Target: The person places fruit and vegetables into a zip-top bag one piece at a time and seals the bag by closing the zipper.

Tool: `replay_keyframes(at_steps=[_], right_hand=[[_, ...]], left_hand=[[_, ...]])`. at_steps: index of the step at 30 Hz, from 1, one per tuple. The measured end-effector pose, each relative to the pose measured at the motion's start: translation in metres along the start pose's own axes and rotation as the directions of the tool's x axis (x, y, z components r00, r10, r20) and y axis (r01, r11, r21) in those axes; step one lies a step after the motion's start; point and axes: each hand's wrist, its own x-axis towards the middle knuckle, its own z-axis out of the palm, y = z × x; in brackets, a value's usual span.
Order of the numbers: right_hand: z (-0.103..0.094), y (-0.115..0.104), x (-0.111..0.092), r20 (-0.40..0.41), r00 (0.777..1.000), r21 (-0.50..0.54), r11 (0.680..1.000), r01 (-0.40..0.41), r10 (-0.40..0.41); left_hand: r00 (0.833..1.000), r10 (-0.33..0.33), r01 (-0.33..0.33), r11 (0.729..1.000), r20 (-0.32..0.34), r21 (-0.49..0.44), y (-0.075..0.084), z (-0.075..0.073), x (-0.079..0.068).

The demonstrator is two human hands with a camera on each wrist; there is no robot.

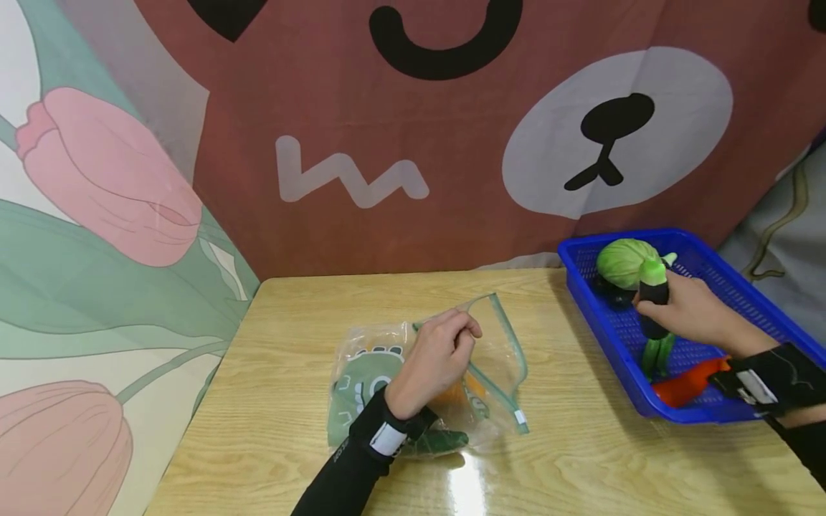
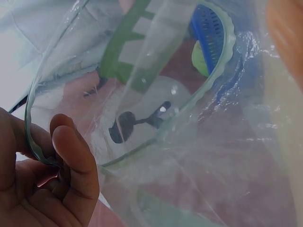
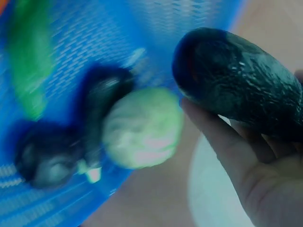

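Note:
With its fingers curled at the mouth, my left hand (image 1: pixel 434 358) pinches the green-edged rim of a clear zip bag (image 1: pixel 520 362). The bag lies on the table with its mouth spread apart. Through its printed plastic, a dark green cucumber-like vegetable (image 1: pixel 442 442) and something orange (image 1: pixel 454 398) show, partly covered by the hand. Over the blue basket (image 1: pixel 600 344), my right hand (image 1: pixel 700 312) grips a dark eggplant (image 1: pixel 653 295) with a green cap. The right wrist view has this eggplant (image 3: pixel 236 80) lifted above the others, fingers wrapped along its side.
Inside the basket are a pale green cabbage (image 1: pixel 621 262), another long dark eggplant (image 3: pixel 106 99), a round dark vegetable (image 3: pixel 49 153), a long green vegetable (image 1: pixel 657 357) and an orange-red one (image 1: pixel 687 385). A printed cloth (image 1: pixel 361 236) hangs behind the wooden table (image 1: pixel 277 401).

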Motion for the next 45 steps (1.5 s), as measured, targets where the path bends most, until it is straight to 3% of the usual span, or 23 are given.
replay_keyframes(at_steps=[7, 10, 13, 15, 20, 22, 24, 27, 31, 36, 42, 45], right_hand=[[-0.003, -0.042, -0.006, -0.071, 0.997, 0.265, 0.963, 0.05, -0.032], [0.003, -0.06, -0.007, -0.083, 0.996, 0.333, 0.941, 0.062, -0.036], [0.014, -0.077, -0.006, -0.096, 0.991, 0.395, 0.911, 0.12, -0.088], [0.024, -0.088, -0.004, -0.104, 0.985, 0.475, 0.863, 0.173, -0.14], [0.056, -0.118, 0.002, -0.109, 0.957, 0.676, 0.687, 0.269, -0.268], [0.07, -0.128, 0.006, -0.106, 0.946, 0.712, 0.641, 0.287, -0.306], [0.083, -0.136, 0.009, -0.085, 0.94, 0.736, 0.615, 0.282, -0.331], [0.099, -0.144, 0.013, -0.015, 0.94, 0.759, 0.608, 0.232, -0.34], [0.113, -0.149, 0.018, 0.065, 0.935, 0.755, 0.63, 0.181, -0.348], [0.123, -0.154, 0.024, 0.053, 0.918, 0.717, 0.655, 0.239, -0.393], [0.138, -0.162, 0.029, 0.042, 0.91, 0.716, 0.648, 0.26, -0.412], [0.143, -0.166, 0.03, 0.037, 0.898, 0.672, 0.676, 0.303, -0.439]], left_hand=[[1.0, 0.009, -0.009, 1.0, -0.016, 0.006, 0.0, 0.0, 0.0], [1.0, 0.009, -0.009, 1.0, -0.021, 0.007, -0.001, 0.0, 0.0], [1.0, 0.004, -0.004, 1.0, -0.019, 0.003, 0.0, 0.0, 0.0], [1.0, -0.001, 0.001, 1.0, -0.016, 0.002, 0.0, -0.001, 0.0], [1.0, -0.014, 0.014, 1.0, -0.015, 0.003, 0.001, -0.002, 0.001], [1.0, -0.018, 0.018, 1.0, -0.016, 0.004, 0.001, -0.002, 0.001], [1.0, -0.019, 0.019, 1.0, -0.015, 0.005, 0.001, -0.002, 0.002], [1.0, -0.019, 0.019, 1.0, -0.017, 0.003, 0.001, -0.001, 0.002], [1.0, -0.02, 0.02, 1.0, -0.023, 0.004, 0.002, -0.001, 0.002], [0.999, -0.036, 0.036, 0.999, -0.008, -0.003, 0.003, 0.0, 0.002], [1.0, -0.023, 0.023, 1.0, -0.018, -0.019, 0.003, 0.0, 0.001], [0.999, -0.011, 0.01, 1.0, -0.039, -0.01, 0.002, 0.002, 0.0]])
